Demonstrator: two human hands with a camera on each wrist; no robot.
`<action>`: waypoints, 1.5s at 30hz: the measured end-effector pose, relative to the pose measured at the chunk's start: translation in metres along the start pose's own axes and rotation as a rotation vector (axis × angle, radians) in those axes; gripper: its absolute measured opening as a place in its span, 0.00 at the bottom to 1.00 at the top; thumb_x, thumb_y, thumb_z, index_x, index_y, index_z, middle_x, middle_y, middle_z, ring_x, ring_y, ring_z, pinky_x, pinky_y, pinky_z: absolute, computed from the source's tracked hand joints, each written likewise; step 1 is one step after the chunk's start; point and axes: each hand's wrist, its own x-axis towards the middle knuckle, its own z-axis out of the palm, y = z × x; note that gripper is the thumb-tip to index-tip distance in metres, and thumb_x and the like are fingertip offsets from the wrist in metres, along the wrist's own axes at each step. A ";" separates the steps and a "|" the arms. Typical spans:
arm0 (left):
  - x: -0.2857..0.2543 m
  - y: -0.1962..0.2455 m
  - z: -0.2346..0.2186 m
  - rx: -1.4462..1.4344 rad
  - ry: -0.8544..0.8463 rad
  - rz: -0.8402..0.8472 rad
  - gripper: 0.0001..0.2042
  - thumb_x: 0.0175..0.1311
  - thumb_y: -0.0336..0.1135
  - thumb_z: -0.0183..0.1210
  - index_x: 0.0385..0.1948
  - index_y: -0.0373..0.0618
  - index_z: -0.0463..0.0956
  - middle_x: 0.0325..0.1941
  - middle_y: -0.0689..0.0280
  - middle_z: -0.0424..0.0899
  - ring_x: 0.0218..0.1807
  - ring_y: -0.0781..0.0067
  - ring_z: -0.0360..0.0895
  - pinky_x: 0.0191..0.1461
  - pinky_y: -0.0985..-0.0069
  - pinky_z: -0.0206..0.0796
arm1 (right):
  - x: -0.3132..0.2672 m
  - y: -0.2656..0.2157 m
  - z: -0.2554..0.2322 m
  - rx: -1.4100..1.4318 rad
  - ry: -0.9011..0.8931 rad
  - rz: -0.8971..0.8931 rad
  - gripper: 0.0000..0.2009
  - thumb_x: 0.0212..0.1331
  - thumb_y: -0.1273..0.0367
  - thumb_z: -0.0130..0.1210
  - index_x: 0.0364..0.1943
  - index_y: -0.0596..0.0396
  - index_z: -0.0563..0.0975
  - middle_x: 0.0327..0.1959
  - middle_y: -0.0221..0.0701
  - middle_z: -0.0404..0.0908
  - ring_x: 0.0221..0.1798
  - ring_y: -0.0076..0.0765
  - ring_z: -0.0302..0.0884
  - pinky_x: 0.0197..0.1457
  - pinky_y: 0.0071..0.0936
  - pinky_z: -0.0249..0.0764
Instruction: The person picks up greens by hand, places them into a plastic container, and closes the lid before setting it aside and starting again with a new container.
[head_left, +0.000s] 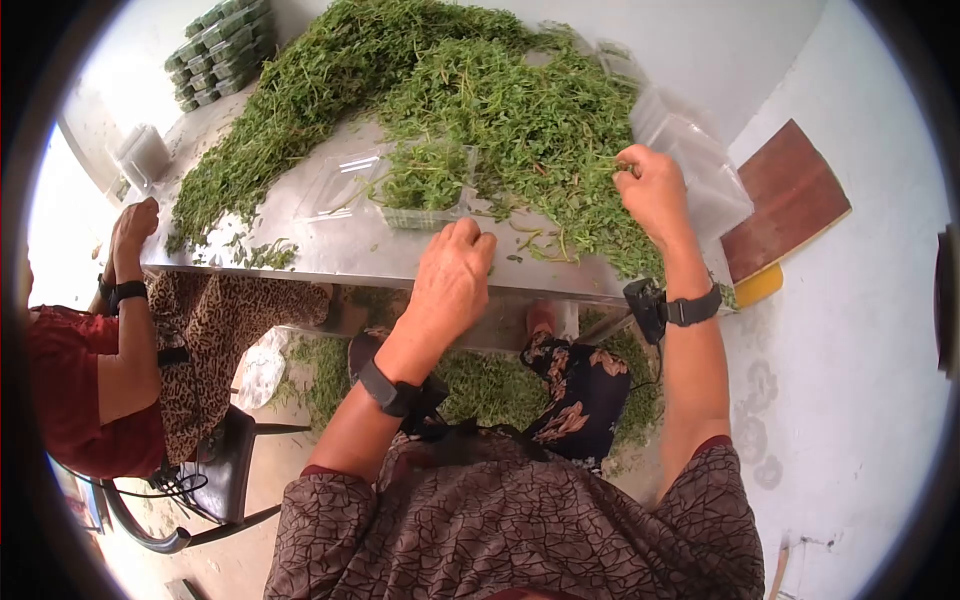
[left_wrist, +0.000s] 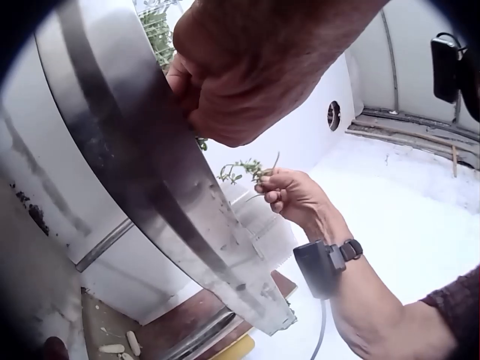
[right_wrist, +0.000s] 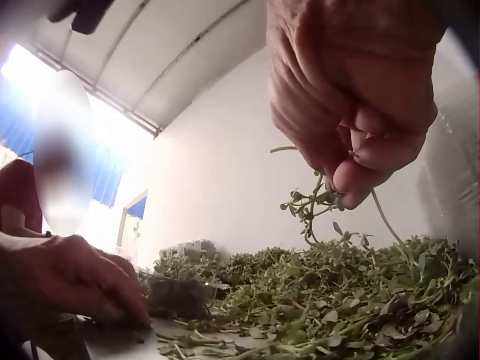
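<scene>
My right hand [head_left: 655, 195] is raised over the right side of a heap of leafy green stems [head_left: 510, 110]. In the right wrist view its thumb and fingers pinch a green sprig [right_wrist: 309, 210], which hangs above the pile. The left wrist view also shows the sprig [left_wrist: 247, 171] in that hand. My left hand [head_left: 455, 275] is at the table's front edge, fingers curled, just below a clear container [head_left: 420, 216] filled with greens, its lid lying open to the left. Whether the left fingers hold anything is hidden.
Stacked clear containers [head_left: 690, 160] stand right of the heap, beside a reddish-brown board [head_left: 785, 205]. Filled packs [head_left: 220, 50] are piled at the back left. Another person [head_left: 95, 370] sits at the left with hands at the table edge. More greens [head_left: 490, 385] lie under the table.
</scene>
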 end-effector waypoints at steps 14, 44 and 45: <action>0.002 0.044 -0.002 -1.394 0.056 -0.619 0.09 0.72 0.35 0.42 0.38 0.42 0.70 0.40 0.64 0.77 0.42 0.70 0.76 0.40 0.65 0.70 | -0.074 -0.064 0.003 1.346 -0.201 0.513 0.04 0.55 0.77 0.53 0.34 0.62 0.75 0.23 0.36 0.80 0.13 0.15 0.67 0.12 0.12 0.60; -0.034 0.051 -0.037 -2.196 0.218 -0.548 0.07 0.69 0.39 0.51 0.34 0.47 0.69 0.32 0.68 0.74 0.28 0.79 0.67 0.33 0.82 0.61 | -0.133 -0.112 -0.006 0.692 -0.284 -0.047 0.12 0.56 0.79 0.55 0.46 0.63 0.73 0.31 0.40 0.78 0.25 0.34 0.78 0.28 0.27 0.72; -0.034 0.052 -0.039 -2.170 0.218 -0.615 0.08 0.69 0.41 0.51 0.34 0.48 0.69 0.31 0.68 0.74 0.27 0.80 0.66 0.31 0.83 0.58 | -0.137 -0.112 0.000 0.685 -0.211 -0.078 0.10 0.55 0.80 0.54 0.42 0.62 0.74 0.28 0.39 0.76 0.23 0.39 0.77 0.26 0.30 0.71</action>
